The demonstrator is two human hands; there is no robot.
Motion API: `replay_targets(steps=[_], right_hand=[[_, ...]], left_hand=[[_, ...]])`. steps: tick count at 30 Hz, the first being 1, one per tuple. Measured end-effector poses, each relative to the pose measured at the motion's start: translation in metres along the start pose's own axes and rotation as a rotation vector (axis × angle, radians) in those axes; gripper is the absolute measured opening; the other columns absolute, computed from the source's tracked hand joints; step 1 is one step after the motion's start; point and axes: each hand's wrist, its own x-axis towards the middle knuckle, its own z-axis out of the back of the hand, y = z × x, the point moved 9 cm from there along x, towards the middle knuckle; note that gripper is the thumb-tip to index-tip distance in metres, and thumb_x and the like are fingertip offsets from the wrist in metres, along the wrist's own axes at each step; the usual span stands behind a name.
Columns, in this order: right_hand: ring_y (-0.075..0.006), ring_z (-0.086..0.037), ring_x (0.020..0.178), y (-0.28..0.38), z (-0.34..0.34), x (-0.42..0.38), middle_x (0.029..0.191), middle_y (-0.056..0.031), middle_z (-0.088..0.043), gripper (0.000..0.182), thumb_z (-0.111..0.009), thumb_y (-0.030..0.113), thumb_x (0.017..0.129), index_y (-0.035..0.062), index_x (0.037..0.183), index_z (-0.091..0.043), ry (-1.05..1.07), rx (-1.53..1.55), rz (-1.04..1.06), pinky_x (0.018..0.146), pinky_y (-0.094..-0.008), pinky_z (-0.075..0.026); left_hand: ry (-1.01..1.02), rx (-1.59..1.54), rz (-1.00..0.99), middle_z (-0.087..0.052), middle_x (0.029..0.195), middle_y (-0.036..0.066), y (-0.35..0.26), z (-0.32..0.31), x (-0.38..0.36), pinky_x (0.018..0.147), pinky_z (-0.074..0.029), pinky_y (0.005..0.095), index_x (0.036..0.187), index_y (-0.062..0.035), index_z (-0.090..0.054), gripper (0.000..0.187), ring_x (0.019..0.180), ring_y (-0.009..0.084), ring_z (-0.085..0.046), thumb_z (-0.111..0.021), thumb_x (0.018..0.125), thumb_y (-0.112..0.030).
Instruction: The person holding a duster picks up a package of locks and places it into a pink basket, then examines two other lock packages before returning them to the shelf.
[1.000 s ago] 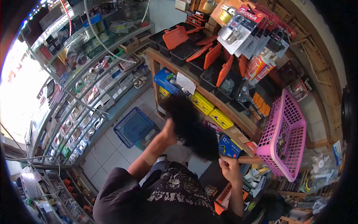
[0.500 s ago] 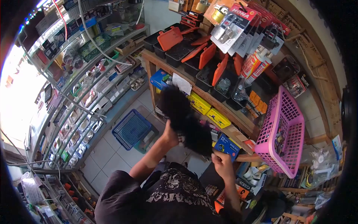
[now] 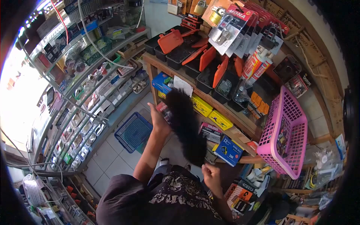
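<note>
A fluffy black feather duster (image 3: 189,131) slants across the middle of the head view, slightly blurred. My right hand (image 3: 212,177) is closed in a fist at its lower end; the handle itself is hidden in the fist. My left hand (image 3: 160,123), thumb raised, grips a small dark package with red print (image 3: 164,109). The duster's fibres lie against that package and hide part of it. Just beyond the hands is the lower shelf, with yellow boxes (image 3: 220,119), a blue 3M box (image 3: 228,150) and a dark box with white lettering (image 3: 210,134).
Black bins with orange lids (image 3: 208,58) line the wooden counter (image 3: 170,68). A pink basket (image 3: 262,148) stands at its right end, near hanging padlock packs (image 3: 227,35). A blue crate (image 3: 119,138) sits on the tiled floor. Glass shelves of small goods (image 3: 90,93) run along the left.
My left hand has moved left and upward, and the package in it now shows. My right hand has drawn down and left with the duster, uncovering more of the shelf boxes.
</note>
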Motion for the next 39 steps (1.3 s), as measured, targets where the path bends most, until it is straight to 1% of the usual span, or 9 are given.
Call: replay_targets(steps=[2, 3, 8, 22, 25, 28, 32, 35, 39], right_hand=[[-0.0045, -0.038, 0.055, -0.018, -0.015, -0.013, 0.057, 0.0012, -0.045, 0.028, -0.057, 0.011, 0.093, -0.0011, 0.069, -0.050, 0.082, 0.040, 0.020, 0.049, -0.0270, -0.030], [-0.0045, -0.038, 0.055, -0.020, -0.017, -0.015, 0.057, 0.0012, -0.045, 0.028, -0.057, 0.011, 0.093, -0.0011, 0.069, -0.050, 0.087, 0.041, 0.027, 0.049, -0.0270, -0.030], [-0.0050, -0.038, 0.055, 0.002, -0.015, -0.002, 0.059, 0.0019, -0.044, 0.026, -0.056, 0.011, 0.092, -0.0010, 0.071, -0.048, -0.039, 0.057, 0.056, 0.050, -0.0255, -0.031], [-0.0069, -0.040, 0.053, 0.010, -0.015, 0.034, 0.057, -0.0004, -0.046, 0.016, -0.052, 0.006, 0.086, -0.0025, 0.073, -0.056, 0.118, -0.041, 0.165, 0.048, -0.0271, -0.029], [-0.0063, -0.040, 0.053, 0.023, -0.032, 0.042, 0.058, -0.0007, -0.048, 0.015, -0.052, 0.006, 0.086, -0.0029, 0.087, -0.065, 0.275, -0.072, 0.305, 0.047, -0.0268, -0.028], [-0.0056, -0.041, 0.053, 0.018, -0.038, 0.048, 0.059, -0.0007, -0.050, 0.023, -0.054, 0.006, 0.084, -0.0017, 0.100, -0.068, 0.227, -0.037, 0.229, 0.048, -0.0245, -0.030], [-0.0068, -0.043, 0.054, 0.024, -0.045, 0.056, 0.066, -0.0024, -0.055, 0.025, -0.053, 0.004, 0.084, -0.0023, 0.104, -0.067, 0.328, -0.098, 0.208, 0.049, -0.0243, -0.034], [-0.0081, -0.047, 0.056, 0.027, -0.057, 0.062, 0.068, -0.0039, -0.058, 0.023, -0.054, 0.004, 0.084, -0.0035, 0.102, -0.067, 0.359, -0.131, 0.278, 0.051, -0.0254, -0.036], [-0.0117, -0.034, 0.052, 0.017, -0.068, 0.062, 0.055, -0.0064, -0.043, 0.023, -0.054, 0.018, 0.085, -0.0018, 0.074, -0.052, 0.426, -0.123, 0.198, 0.048, -0.0320, -0.027]], left_hand=[[0.631, -0.135, -0.159, -0.049, 0.137, 0.021, -0.023, -0.008, 0.012, 0.111, -0.031, 0.0522, 0.139, -0.0006, -0.041, 0.094, 0.129, 0.0406, -0.044, -0.013, 0.089, -0.076], [0.111, -0.178, -0.170, -0.049, 0.137, 0.022, -0.026, -0.004, 0.007, 0.113, -0.028, 0.0541, 0.139, -0.0005, -0.041, 0.096, 0.131, 0.0428, -0.041, -0.015, 0.087, -0.078], [0.004, 0.030, -0.098, -0.051, 0.136, 0.017, 0.001, 0.006, -0.001, 0.109, -0.036, 0.0497, 0.139, -0.0043, -0.044, 0.091, 0.126, 0.0355, -0.049, -0.021, 0.089, -0.076], [0.380, -0.031, -0.239, -0.053, 0.133, 0.020, -0.074, -0.013, -0.030, 0.106, -0.039, 0.0490, 0.136, -0.0045, -0.046, 0.096, 0.123, 0.0344, -0.052, -0.023, 0.084, -0.082], [-0.088, 0.100, -0.236, -0.052, 0.133, 0.023, -0.085, 0.014, -0.047, 0.106, -0.040, 0.0489, 0.137, -0.0031, -0.045, 0.100, 0.122, 0.0369, -0.053, -0.022, 0.082, -0.084], [0.486, -0.031, -0.215, -0.047, 0.139, 0.022, -0.099, 0.008, -0.042, 0.108, -0.035, 0.0517, 0.133, -0.0051, -0.049, 0.096, 0.126, 0.0392, -0.047, -0.024, 0.083, -0.083], [0.007, -0.009, -0.282, -0.047, 0.139, 0.022, -0.106, 0.027, -0.050, 0.108, -0.035, 0.0514, 0.133, -0.0048, -0.049, 0.094, 0.125, 0.0382, -0.048, -0.024, 0.084, -0.082], [-0.160, 1.099, -0.832, -0.053, 0.132, 0.020, -0.138, 0.039, -0.048, 0.106, -0.039, 0.0503, 0.134, -0.0050, -0.049, 0.093, 0.123, 0.0335, -0.052, -0.026, 0.085, -0.080], [-0.131, -0.049, -0.297, -0.048, 0.138, 0.021, -0.128, 0.043, -0.070, 0.109, -0.035, 0.0508, 0.133, -0.0074, -0.050, 0.084, 0.128, 0.0355, -0.046, -0.026, 0.089, -0.075]])
